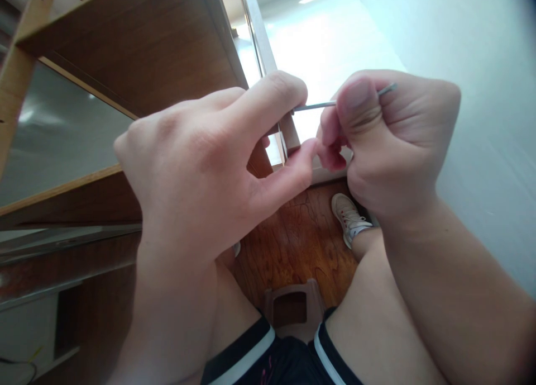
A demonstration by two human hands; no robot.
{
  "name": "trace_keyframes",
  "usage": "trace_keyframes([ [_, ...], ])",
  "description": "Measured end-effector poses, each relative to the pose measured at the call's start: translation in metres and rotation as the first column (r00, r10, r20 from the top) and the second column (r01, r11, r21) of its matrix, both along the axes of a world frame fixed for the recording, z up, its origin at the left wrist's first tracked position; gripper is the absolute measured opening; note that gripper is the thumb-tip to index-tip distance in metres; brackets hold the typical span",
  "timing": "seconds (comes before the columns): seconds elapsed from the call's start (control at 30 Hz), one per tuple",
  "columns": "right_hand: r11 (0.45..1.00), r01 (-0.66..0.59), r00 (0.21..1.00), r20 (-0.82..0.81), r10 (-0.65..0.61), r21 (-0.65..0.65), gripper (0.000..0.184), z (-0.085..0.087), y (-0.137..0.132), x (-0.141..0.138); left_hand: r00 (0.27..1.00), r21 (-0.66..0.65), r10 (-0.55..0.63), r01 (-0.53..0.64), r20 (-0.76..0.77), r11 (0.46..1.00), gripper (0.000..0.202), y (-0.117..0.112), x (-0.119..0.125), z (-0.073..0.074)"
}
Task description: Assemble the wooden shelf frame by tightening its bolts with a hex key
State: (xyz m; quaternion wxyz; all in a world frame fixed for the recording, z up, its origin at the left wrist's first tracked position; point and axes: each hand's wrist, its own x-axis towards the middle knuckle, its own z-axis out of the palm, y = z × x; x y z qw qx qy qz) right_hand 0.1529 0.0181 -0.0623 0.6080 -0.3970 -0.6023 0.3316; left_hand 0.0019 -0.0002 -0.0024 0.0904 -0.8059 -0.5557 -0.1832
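Note:
My right hand (389, 145) is closed in a pinch on a thin metal rod (314, 106), held between thumb and fingers, with its end sticking out past the knuckles. My left hand (209, 167) is raised beside it, forefinger tip touching the rod's left end and thumb reaching toward the right hand's fingers. Both hands hover in front of me, above my knees. Whether the left hand grips the rod is unclear.
A wooden shelf unit (138, 44) with a metal edge strip (268, 66) stands at the left. Below are a wood-grain floor (301, 245), my white shoe (347, 217) and a brown plastic stool (293, 307) I sit on. A pale wall (460, 38) rises at right.

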Motion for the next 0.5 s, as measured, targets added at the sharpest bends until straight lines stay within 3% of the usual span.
trace_keyframes([
  [0.1, 0.999, -0.019, 0.997, -0.073, 0.016, -0.035, 0.05, 0.0, 0.0, -0.001, 1.0, 0.018, 0.008, -0.008, -0.027, 1.0, 0.033, 0.001, 0.0, 0.0],
  [0.27, 0.983, -0.175, 0.966, -0.2, 0.163, -0.047, 0.054, -0.004, 0.006, 0.0, 1.0, 0.028, -0.018, 0.019, -0.012, 0.999, 0.034, 0.001, -0.001, -0.001],
  [0.33, 0.986, -0.165, 0.974, -0.165, 0.157, -0.035, 0.053, -0.004, 0.007, 0.001, 1.0, 0.023, -0.023, 0.023, -0.004, 0.999, 0.035, 0.001, -0.001, -0.001],
  [0.5, 0.999, -0.031, 0.995, 0.095, 0.029, 0.02, 0.042, 0.001, 0.004, 0.01, 1.0, 0.013, 0.021, -0.021, -0.003, 1.0, 0.034, 0.0, 0.001, -0.002],
])
